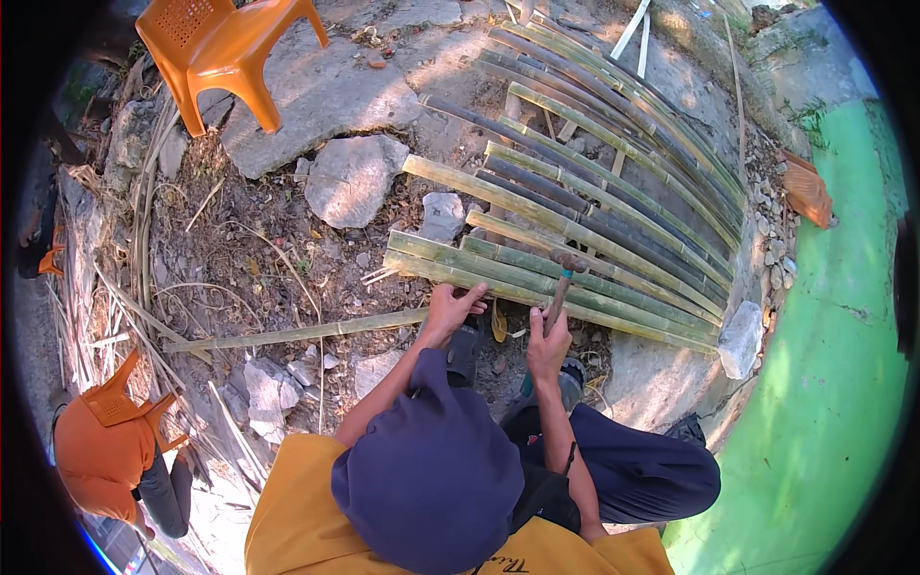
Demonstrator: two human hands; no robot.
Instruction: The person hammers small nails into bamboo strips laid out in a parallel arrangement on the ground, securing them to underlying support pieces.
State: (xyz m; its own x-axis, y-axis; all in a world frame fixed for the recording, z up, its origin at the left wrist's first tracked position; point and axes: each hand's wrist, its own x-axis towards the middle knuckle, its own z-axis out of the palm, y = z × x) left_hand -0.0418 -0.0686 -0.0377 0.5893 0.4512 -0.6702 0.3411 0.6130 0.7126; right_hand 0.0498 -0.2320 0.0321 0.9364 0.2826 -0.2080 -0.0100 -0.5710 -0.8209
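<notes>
My right hand (548,347) is wrapped round the handle of a hammer (567,263). The hammer stands upright, its metal head over the split bamboo slats. At the near edge of the row, my left hand (454,312) has its fingers closed on the nearest bamboo slat (586,312), left of the hammer. Whether a small thing such as a nail is pinched there is too small to tell. Several green, tan and dark slats (565,220) lie side by side, fanned out with gaps between them. Crosswise wooden pieces (618,161) show beneath some of them.
A pale stone block (741,340) sits at the slats' right ends. One loose bamboo strip (297,333) lies left of my left hand. Beyond are flat rocks (356,180) and an orange plastic chair (225,57). A person in orange (105,455) bends at the lower left. Green ground (815,383) runs along the right.
</notes>
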